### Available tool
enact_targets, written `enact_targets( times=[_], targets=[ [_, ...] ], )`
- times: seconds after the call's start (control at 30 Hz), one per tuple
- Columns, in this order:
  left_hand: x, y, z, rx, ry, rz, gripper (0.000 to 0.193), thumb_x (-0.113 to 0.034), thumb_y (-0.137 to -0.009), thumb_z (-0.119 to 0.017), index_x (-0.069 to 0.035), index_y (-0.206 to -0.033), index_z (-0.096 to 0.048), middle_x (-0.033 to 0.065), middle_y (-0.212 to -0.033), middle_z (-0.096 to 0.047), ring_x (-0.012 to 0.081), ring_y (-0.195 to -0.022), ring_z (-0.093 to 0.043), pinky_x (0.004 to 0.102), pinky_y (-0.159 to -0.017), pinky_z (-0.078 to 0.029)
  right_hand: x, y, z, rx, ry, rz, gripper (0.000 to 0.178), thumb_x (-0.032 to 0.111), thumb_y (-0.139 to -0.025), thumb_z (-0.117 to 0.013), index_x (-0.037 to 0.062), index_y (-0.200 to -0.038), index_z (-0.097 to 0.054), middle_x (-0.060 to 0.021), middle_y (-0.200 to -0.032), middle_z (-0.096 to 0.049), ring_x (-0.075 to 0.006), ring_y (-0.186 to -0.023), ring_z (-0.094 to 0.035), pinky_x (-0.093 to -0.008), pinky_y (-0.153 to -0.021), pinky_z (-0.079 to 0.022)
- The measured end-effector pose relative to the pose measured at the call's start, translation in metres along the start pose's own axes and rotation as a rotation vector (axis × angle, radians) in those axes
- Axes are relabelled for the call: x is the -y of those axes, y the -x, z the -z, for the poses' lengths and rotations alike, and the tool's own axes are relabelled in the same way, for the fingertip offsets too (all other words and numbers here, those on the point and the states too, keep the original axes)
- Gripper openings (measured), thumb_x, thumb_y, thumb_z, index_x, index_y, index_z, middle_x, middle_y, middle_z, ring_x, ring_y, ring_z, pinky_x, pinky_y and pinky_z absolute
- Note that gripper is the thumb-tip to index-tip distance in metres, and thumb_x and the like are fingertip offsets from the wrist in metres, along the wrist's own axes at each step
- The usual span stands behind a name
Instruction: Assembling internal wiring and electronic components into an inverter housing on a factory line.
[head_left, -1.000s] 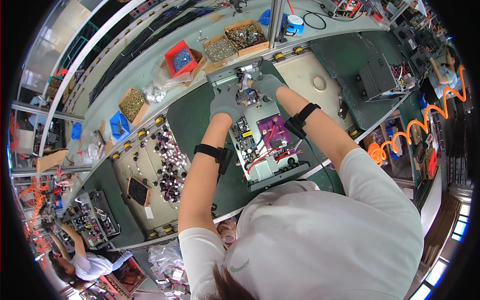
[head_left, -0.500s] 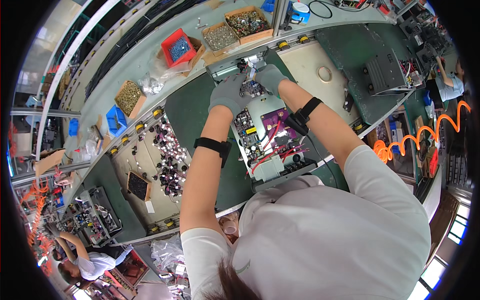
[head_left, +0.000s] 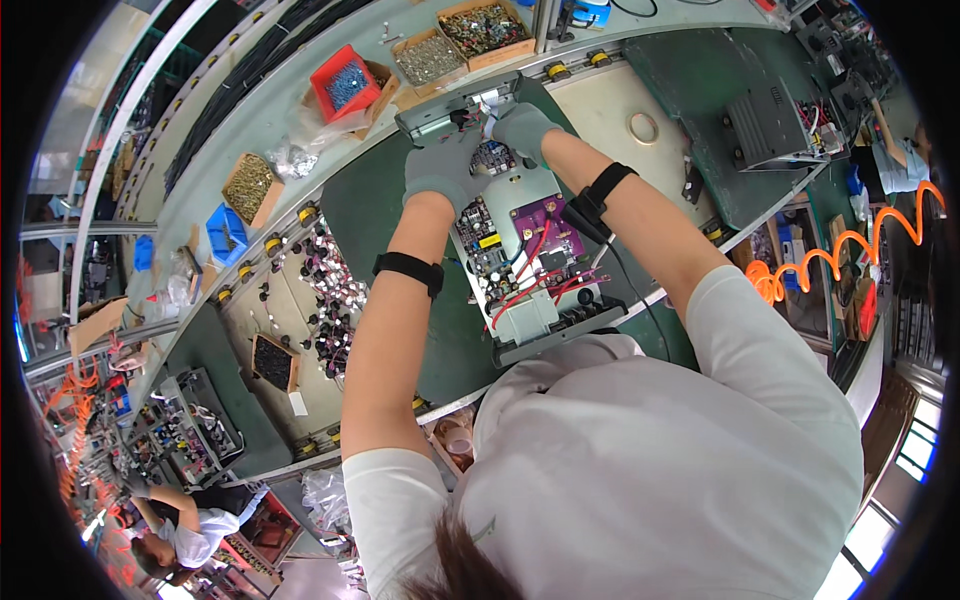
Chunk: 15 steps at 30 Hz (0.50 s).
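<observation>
In front of me lies an open electronic device chassis (head_left: 507, 338) with a white base, circuit boards and a purple board (head_left: 545, 222) with red wires. My left hand (head_left: 441, 172), in a grey glove, is bent over the chassis's far left part, beside a small circuit board (head_left: 493, 157). My gloved right hand (head_left: 527, 133) is at the far end panel (head_left: 421, 121), close to the left. Both hands look closed, fingers pointing inward near a small white piece and dark wires (head_left: 464, 118). The backs of the gloves hide most of the fingertips and what they grip.
Beyond stand a red bin of screws (head_left: 322, 92), boxes of small hardware (head_left: 466, 53) and a blue bin (head_left: 213, 236). Left on the line lie many cabled parts (head_left: 333, 300). A roll of tape (head_left: 643, 127) and another chassis (head_left: 768, 125) are right. Co-workers are at both sides.
The whole view has shifted slightly. My left hand has moved a little away from the small circuit board, which now shows more; both hands stay at the far end of the chassis.
</observation>
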<state>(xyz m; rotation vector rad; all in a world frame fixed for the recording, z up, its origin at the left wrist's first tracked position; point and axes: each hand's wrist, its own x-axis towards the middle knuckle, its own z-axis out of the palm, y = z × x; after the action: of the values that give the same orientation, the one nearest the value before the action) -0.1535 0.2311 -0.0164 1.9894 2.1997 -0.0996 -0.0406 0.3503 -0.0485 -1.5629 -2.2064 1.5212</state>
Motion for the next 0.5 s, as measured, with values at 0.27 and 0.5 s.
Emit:
enact_targets(
  times=[0.27, 0.5],
  targets=[
    [0.011, 0.008, -0.010, -0.028, 0.158, 0.043, 0.059, -0.040, -0.079, -0.057, -0.020, -0.133, -0.041, 0.0116, -0.130, -0.049, 0.0293, -0.112, -0.053, 0.0387, -0.090, -0.045, -0.031, 0.005, -0.005, -0.067, -0.135, 0.063, 0.037, 0.034, -0.081, -0.061, 0.0024, -0.100, -0.063, -0.0111, -0.071, -0.062, -0.0206, -0.060, -0.059, -0.0324, -0.058, -0.047],
    [-0.006, 0.116, -0.033, -0.361, 0.898, 0.370, 0.053, -0.033, -0.085, -0.058, -0.002, -0.125, -0.045, 0.0186, -0.122, -0.052, 0.0313, -0.112, -0.051, 0.0361, -0.095, -0.041, -0.080, 0.089, 0.019, -0.203, -0.186, 0.114, 0.034, 0.034, -0.080, -0.064, 0.0037, -0.095, -0.067, -0.0087, -0.073, -0.063, -0.0162, -0.066, -0.058, -0.0317, -0.063, -0.045]
  ],
)
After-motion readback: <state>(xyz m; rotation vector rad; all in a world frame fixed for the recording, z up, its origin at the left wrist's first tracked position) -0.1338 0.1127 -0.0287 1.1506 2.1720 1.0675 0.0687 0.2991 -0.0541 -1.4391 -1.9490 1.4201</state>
